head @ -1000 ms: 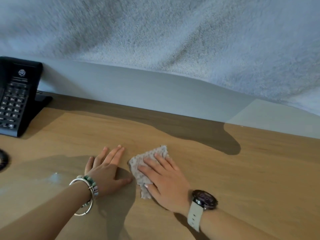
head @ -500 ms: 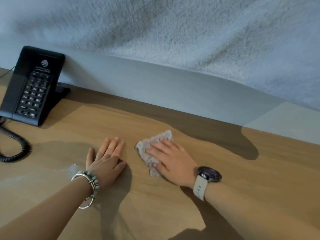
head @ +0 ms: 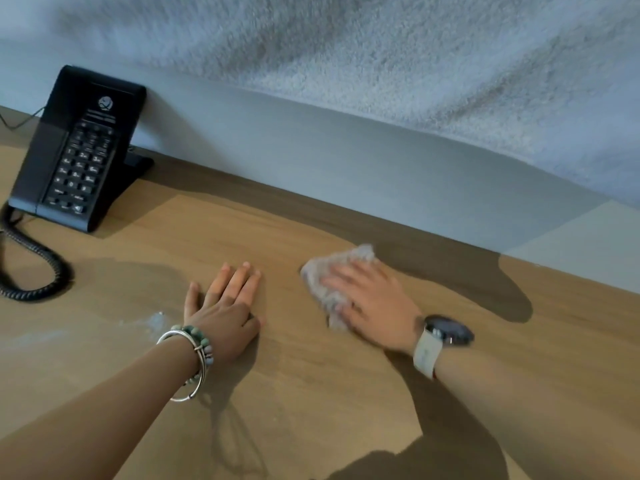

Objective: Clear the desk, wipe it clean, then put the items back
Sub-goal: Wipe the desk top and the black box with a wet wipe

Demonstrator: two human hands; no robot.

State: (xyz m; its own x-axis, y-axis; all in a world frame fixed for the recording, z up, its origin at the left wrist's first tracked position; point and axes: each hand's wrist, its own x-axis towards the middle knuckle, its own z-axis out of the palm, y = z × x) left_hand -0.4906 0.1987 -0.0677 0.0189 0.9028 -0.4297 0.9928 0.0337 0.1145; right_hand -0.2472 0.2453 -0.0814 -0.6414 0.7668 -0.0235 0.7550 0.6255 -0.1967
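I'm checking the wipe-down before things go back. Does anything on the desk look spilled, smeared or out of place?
Yes. A pale whitish smear lies on the desk just left of the left hand, away from the cloth under the right hand. The black phone stands on the desk too.

cloth: grey, crumpled, flat on desk | desk: wooden, faint wet patch at left

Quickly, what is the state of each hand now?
Left hand: open, lying flat on the desk.
Right hand: open, straight fingers pressing the cloth onto the desk.
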